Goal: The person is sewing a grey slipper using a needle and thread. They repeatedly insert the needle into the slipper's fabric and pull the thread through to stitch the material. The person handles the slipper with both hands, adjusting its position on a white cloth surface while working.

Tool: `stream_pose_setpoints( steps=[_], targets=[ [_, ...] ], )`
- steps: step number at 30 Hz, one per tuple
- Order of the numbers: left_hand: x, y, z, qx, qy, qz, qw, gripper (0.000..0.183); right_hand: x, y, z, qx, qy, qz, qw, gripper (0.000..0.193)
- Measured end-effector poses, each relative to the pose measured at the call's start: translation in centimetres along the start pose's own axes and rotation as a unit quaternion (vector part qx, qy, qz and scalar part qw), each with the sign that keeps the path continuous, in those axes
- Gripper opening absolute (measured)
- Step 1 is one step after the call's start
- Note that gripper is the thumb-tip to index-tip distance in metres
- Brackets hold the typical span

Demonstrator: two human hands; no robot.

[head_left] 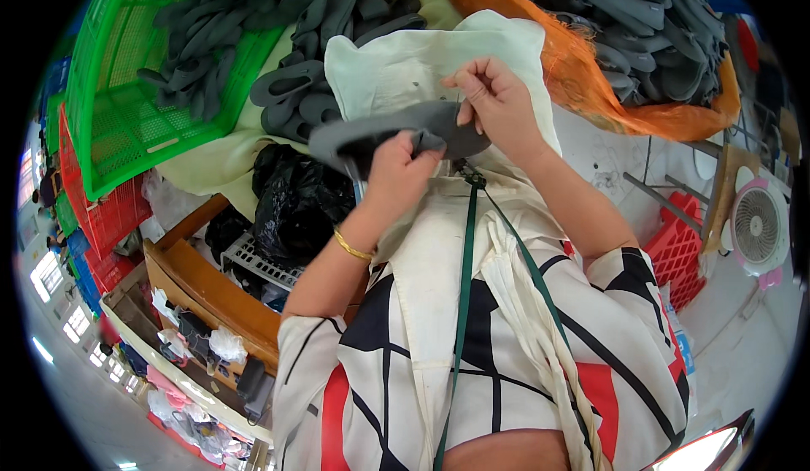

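A dark grey slipper (354,136) is held level over my lap, in front of a pale greenish-white cloth (439,40). My left hand (398,171) is closed on its near side, with the fingers wrapped round the strap part. At the slipper's right end is my right hand (499,108), its thumb and forefinger pinched together just above the sole. The lower fingers of that hand touch the slipper's edge. Whatever lies in the pinch, if anything, is too small to make out.
A green plastic crate (101,150) at the far left spills grey slippers (202,45). More slippers (633,24) fill an orange sack (582,91) at the far right. A black plastic bag (299,201) sits left of my lap, above a wooden drawer (219,277). A fan (757,222) stands right.
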State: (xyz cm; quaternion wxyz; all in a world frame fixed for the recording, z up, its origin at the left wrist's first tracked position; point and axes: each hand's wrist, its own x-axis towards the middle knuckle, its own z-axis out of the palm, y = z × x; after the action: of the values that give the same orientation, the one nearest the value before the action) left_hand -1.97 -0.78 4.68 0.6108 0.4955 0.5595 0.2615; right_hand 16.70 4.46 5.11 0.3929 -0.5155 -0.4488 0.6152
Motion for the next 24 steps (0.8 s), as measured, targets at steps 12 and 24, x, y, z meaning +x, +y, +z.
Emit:
stream_pose_setpoints(
  steps=[12, 24],
  targets=[
    [7.9, 1.1, -0.7, 0.307, -0.228, 0.182, 0.906, 0.015, -2.1, 2.3, -5.9, 0.435, 0.055, 0.17, 0.882, 0.012],
    [2.1, -2.3, 0.6, -0.026, -0.089, -0.046, 0.995, 0.016, -2.7, 3.6, -10.9, 0.448, 0.236, 0.004, 0.862, 0.01]
  ],
)
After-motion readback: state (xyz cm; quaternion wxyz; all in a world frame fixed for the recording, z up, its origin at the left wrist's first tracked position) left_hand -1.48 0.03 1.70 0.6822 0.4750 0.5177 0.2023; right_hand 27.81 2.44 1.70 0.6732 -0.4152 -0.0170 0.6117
